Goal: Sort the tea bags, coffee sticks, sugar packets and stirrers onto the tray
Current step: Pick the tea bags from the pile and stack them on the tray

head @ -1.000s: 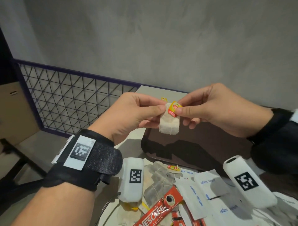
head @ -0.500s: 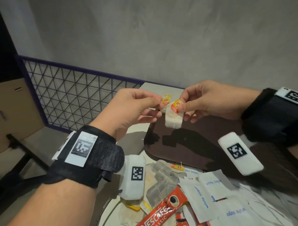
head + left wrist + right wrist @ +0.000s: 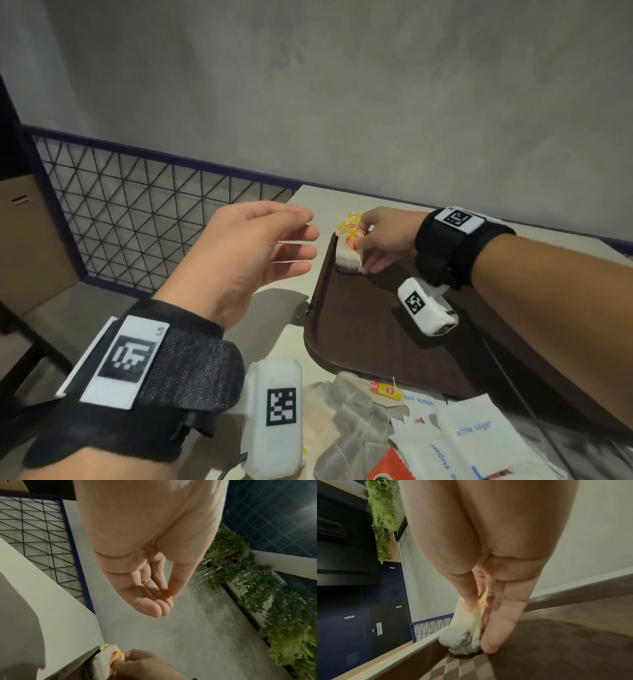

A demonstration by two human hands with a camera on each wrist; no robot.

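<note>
The right hand (image 3: 383, 240) is pinching the tea bags (image 3: 348, 255) upright at the tray (image 3: 359, 346) corner (left hand (image 3: 246, 253) hanging slack, holding nothing), so lay them flat before letting go.

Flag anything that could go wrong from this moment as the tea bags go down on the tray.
1. The right hand pinches the tea bags by their yellow tags, standing them on end in the tray's far-left corner; released, they may topple or fan apart.
2. Their strings could catch the fingers and drag a bag along.
3. They sit close to the rim, so a nudge might push them off.
</note>
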